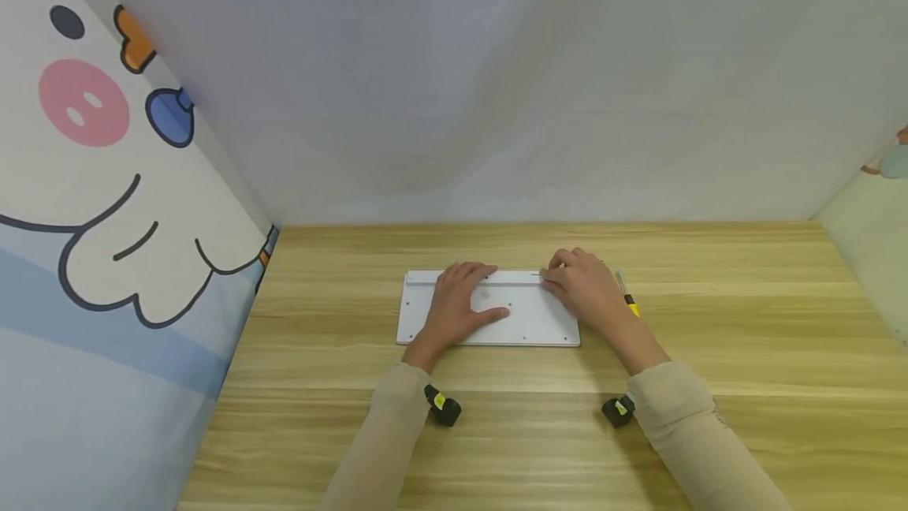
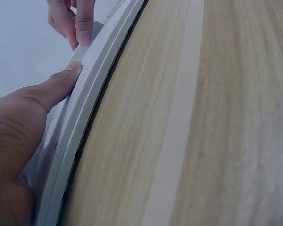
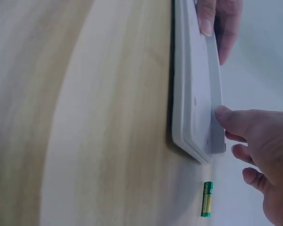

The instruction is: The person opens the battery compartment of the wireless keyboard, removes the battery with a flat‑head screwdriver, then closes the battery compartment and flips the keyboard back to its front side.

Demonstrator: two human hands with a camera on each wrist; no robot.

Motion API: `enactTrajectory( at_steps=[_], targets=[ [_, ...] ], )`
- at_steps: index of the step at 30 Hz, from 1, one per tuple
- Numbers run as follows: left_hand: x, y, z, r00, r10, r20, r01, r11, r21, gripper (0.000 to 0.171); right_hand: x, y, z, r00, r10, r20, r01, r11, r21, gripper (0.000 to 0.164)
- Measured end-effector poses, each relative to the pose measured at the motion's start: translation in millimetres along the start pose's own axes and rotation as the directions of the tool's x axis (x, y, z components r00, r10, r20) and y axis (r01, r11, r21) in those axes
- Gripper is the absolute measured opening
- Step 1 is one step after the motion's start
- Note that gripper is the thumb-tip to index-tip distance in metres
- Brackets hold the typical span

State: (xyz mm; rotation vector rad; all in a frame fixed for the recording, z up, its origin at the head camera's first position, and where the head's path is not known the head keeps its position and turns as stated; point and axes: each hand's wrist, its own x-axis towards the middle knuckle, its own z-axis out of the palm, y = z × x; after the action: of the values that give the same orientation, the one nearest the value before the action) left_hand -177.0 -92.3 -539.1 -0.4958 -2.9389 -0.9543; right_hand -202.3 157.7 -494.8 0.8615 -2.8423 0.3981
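A white keyboard [image 1: 525,322] lies upside down on the wooden table, with small screws on its underside and a raised bar [image 1: 511,278] along its far edge. My left hand [image 1: 457,302] rests on its left half, thumb spread and fingers reaching over the bar. At the bar's right end my right hand [image 1: 585,282] pinches it. In the right wrist view its thumb [image 3: 231,120] presses the near face while other fingers curl behind. A green and gold battery [image 3: 207,199] lies on the table just past the keyboard's right end.
A screwdriver [image 1: 629,300] with a yellow and black handle lies right of the keyboard, partly behind the right forearm. Black wrist cameras [image 1: 443,407] sit at both cuffs. A pale grey wall [image 1: 525,101] stands behind the table, and a cartoon-printed panel [image 1: 106,180] at left.
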Motion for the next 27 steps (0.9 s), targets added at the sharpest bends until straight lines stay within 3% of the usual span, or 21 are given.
enactTrajectory(
  at_steps=[4,13,22,27],
  targets=[
    [-0.3,1.3,-0.8,1.0,0.003,0.005,-0.003,1.0,0.001,0.077,-0.2,1.3,-0.6,1.0,0.011,-0.018,-0.01,0.999,0.034,0.02],
    [-0.1,4.1,-4.1,1.0,0.016,0.02,-0.017,1.0,0.02,0.077,-1.7,0.0,-6.1,0.995,0.099,0.033,-0.102,0.986,0.13,0.022],
    [1.2,16.2,-12.9,0.992,-0.007,0.123,-0.006,0.995,0.101,0.079,-13.7,11.4,-15.9,0.991,0.13,0.024,-0.132,0.978,0.159,0.027],
    [1.9,20.7,-13.9,0.989,-0.014,0.144,-0.006,0.99,0.142,0.082,-25.6,20.2,-22.4,0.985,0.17,0.018,-0.169,0.961,0.218,0.027]
  ],
)
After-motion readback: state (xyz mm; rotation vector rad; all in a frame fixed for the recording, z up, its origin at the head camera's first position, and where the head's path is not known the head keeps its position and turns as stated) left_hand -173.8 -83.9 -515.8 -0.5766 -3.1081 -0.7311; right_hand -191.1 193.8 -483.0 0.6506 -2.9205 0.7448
